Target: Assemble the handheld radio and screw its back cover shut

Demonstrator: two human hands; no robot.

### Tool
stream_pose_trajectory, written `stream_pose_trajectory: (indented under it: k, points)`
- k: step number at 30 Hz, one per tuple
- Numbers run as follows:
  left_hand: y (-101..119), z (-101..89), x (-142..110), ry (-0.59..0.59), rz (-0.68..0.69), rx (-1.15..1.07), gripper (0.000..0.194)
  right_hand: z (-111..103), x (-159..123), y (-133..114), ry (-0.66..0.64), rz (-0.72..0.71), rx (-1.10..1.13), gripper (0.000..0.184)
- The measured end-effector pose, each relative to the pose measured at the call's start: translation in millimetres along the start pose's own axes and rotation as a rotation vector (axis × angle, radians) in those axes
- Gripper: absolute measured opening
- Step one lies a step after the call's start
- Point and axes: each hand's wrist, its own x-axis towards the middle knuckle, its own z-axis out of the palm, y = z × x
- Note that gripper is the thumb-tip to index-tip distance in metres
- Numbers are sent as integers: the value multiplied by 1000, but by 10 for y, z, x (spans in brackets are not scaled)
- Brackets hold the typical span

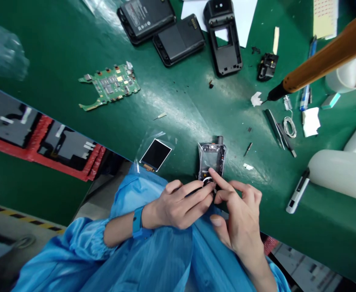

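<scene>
A small black device frame [212,157] with exposed parts lies at the near edge of the green mat [178,109]. My left hand [181,205], wearing a blue wrist strap, grips the frame's near end with curled fingers. My right hand [237,213] has its index finger stretched out, pressing on a small round part at the frame's lower end, the other fingers curled. A small display panel [155,154] in clear film lies just left of the frame.
A green circuit board [111,84] lies at left. Two black battery packs [162,26] and a black housing [225,38] sit at the back. An orange-handled tool [320,61] hangs at right above tweezers [277,129], white tape rolls [340,172] and a small black module [267,66].
</scene>
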Motion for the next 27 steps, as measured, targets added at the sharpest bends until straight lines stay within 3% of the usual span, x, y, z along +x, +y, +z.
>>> stream_pose_trajectory:
  k: [12, 22, 27]
  points:
    - [49, -60, -19, -99, 5, 34, 36, 24, 10, -8, -22, 3, -7, 50]
    - [132, -39, 24, -53, -75, 16, 52, 39, 37, 4, -30, 8, -22, 49]
    - [135, -55, 30, -70, -74, 5, 47, 41, 57, 6, -50, 20, -33, 50]
